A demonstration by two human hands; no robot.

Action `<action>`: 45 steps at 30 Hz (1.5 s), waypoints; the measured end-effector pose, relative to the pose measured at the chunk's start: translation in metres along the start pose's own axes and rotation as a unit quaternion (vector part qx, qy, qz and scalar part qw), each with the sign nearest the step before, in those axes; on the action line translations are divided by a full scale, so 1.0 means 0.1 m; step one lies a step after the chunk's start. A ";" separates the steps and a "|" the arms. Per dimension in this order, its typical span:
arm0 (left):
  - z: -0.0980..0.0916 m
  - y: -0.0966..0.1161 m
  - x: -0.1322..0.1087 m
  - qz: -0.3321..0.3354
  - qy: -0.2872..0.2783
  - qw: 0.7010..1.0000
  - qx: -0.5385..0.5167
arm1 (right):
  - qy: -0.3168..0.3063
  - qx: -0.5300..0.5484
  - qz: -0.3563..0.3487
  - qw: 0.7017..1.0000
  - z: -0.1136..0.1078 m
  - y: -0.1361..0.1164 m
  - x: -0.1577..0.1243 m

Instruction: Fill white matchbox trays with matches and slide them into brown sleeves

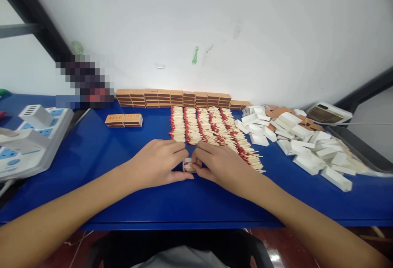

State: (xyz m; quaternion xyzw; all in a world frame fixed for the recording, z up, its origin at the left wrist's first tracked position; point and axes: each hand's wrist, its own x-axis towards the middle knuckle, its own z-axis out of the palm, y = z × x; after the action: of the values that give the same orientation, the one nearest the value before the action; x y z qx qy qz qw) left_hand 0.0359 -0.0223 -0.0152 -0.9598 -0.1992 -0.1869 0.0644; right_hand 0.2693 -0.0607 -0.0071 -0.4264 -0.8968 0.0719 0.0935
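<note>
A small white matchbox tray (188, 165) with red-headed matches in it lies at the middle of the blue table, between my hands. My left hand (161, 161) is closed around its left end, thumb along the near side. From the right, my right hand (219, 165) covers the other end, its fingers bent and pinched at the tray and the matches inside. The fingers hide most of the tray. Just beyond my hands, loose matches (192, 127) lie in several rows, their red heads to the left.
Filled-looking matchboxes (158, 96) are stacked along the wall, and two more matchboxes (124, 120) stand at left. Empty white trays (307, 157) and brown sleeves (281, 112) are heaped at right. A power strip (46, 137) with plugs sits at far left, a phone (328, 113) at far right.
</note>
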 end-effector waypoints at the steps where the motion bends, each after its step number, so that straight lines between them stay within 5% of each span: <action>1: 0.00 0.00 0.00 0.001 -0.001 1.000 0.002 | 0.000 -0.005 -0.004 1.000 0.01 -0.01 0.01; 33: 0.02 -0.02 -0.03 -0.003 -0.016 1.000 0.004 | 0.037 0.057 -0.007 0.998 0.03 0.03 -0.03; 39: 0.00 -0.06 -0.05 -0.040 -0.037 0.999 -0.002 | 0.128 0.004 0.034 0.991 -0.19 0.36 -0.15; 45: -0.01 -0.09 -0.06 -0.071 -0.055 0.996 -0.017 | 0.051 0.012 0.078 0.996 -0.33 0.62 -0.22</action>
State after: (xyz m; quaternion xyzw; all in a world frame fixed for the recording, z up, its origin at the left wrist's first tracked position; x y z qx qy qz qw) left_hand 0.0268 -0.0161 -0.0159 -0.9530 -0.2671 -0.1411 0.0233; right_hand 0.3374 -0.0373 0.0100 -0.4969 -0.8540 0.0682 0.1386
